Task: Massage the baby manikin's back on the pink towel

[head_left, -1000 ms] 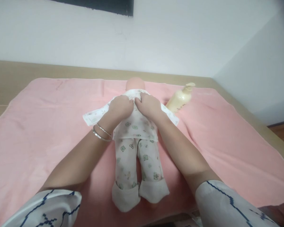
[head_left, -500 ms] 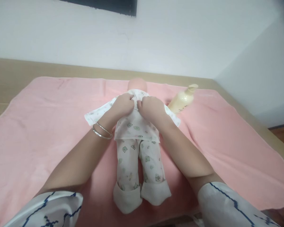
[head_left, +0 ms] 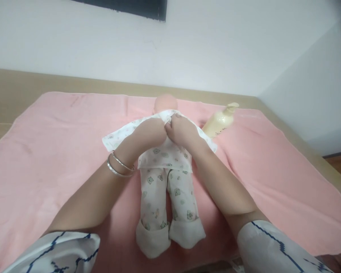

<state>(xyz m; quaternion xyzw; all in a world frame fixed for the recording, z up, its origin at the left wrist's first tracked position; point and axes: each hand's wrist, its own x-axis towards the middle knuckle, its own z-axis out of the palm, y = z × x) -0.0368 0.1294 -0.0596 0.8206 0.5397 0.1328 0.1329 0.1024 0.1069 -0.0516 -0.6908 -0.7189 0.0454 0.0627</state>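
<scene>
A baby doll [head_left: 166,103] lies on a pink blanket [head_left: 59,182], its head at the far end. It wears a white printed shirt [head_left: 165,157] with sleeves spread to both sides, and matching pants [head_left: 155,197] with wide turned-up cuffs. At the top of the shirt front, my left hand [head_left: 152,132] is closed on the fabric, its fingertips mostly hidden behind the hand. Right against it, my right hand [head_left: 182,129] pinches the shirt between thumb and fingers. Two silver bangles [head_left: 119,165] circle my left wrist.
A cream pump bottle [head_left: 220,120] lies tilted on the blanket, right of the doll's shoulder. The blanket covers a wooden surface [head_left: 102,82] that meets a white wall [head_left: 204,49]. A dark panel [head_left: 136,7] shows on the wall at the top.
My left hand has shifted right and turned inward, so that it now meets my right hand at the shirt's upper front. The doll and bottle stay in place.
</scene>
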